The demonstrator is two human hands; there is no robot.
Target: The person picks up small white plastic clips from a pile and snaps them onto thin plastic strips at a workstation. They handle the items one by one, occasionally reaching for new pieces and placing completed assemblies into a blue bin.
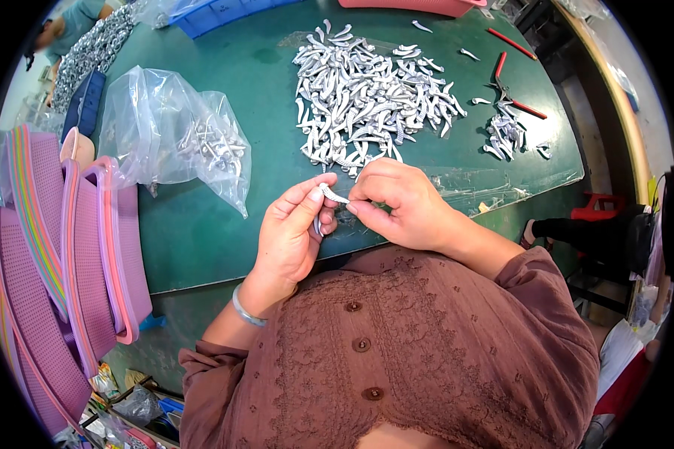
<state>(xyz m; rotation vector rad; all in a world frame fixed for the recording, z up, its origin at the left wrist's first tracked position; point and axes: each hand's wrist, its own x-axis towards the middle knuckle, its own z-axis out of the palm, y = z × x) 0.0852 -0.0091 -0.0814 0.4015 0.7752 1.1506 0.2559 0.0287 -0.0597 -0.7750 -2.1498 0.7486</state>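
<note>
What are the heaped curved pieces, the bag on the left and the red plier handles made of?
Curved pieces: probably metal, given the silvery-grey sheen and ridges; coated plastic isn't ruled out.
Bag: thin plastic film, clear, glossy and wrinkled.
Plier handles: likely plastic or rubber sleeves, judging by the even, solid red.

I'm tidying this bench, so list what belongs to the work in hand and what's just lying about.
Apparently in the work:
curved silver piece in the left hand
right hand, at its tip
pile of similar pieces

Apparently lying about:
red-handled pliers, untouched
clear plastic bag
purple baskets
</note>
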